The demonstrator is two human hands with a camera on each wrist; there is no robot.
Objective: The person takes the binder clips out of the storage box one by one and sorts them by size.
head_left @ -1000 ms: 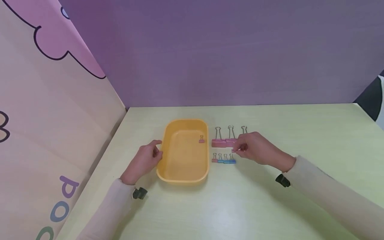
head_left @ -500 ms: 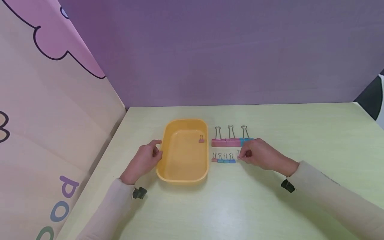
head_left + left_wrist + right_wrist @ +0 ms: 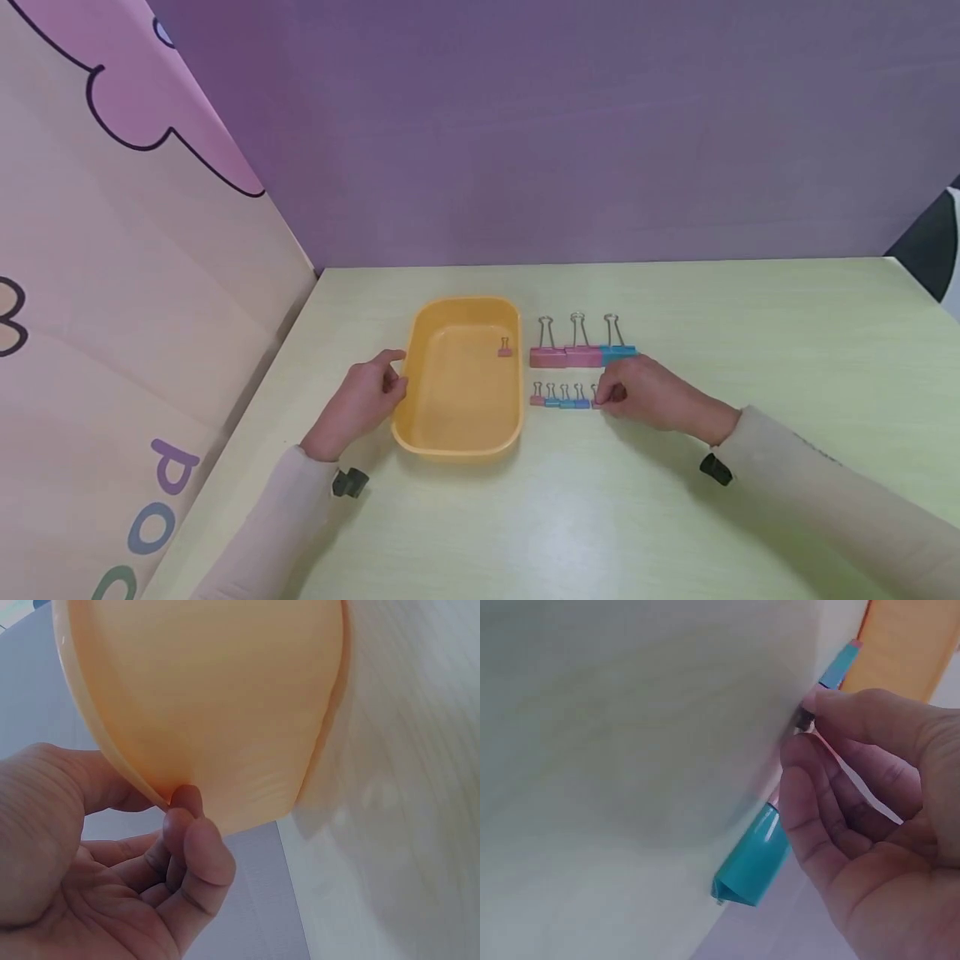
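Item 1, nearest: left hand point(image 3: 365, 402), fingers loosely curled, fingertips touching the near-left outer wall of the yellow tray point(image 3: 420, 433); nothing clasped. Left wrist view confirms: fingertips point(image 3: 196, 825) under tray rim, tray wall point(image 3: 225, 690) against them.

Item 2: right hand point(image 3: 647, 392), thumb + forefinger pinching a small pink binder clip point(image 3: 597, 402) at tabletop level. Clip sits at the fingertips, on the hand's left side, at the right end of the small-clip row, just beside the last clip. Right wrist view: fingertips point(image 3: 821, 712) closed on a small dark/pink piece; mostly hidden, detail not clear.

Item 3: row of small clips point(image 3: 560, 400), pink at left, then blue, between tray and right hand, handles upright.

Item 4: tray interior holds one small pink clip point(image 3: 505, 350), near the right wall.

Item 5, farther: row of three large clips – pink point(image 3: 547, 357), pink point(image 3: 582, 356), blue point(image 3: 618, 352) – touching side by side, wire handles up. The blue one lies just beyond the right hand's knuckles; seen also in right wrist view point(image 3: 754, 859).

Item 6: pale green table point(image 3: 750, 317); purple wall point(image 3: 562, 125) behind.
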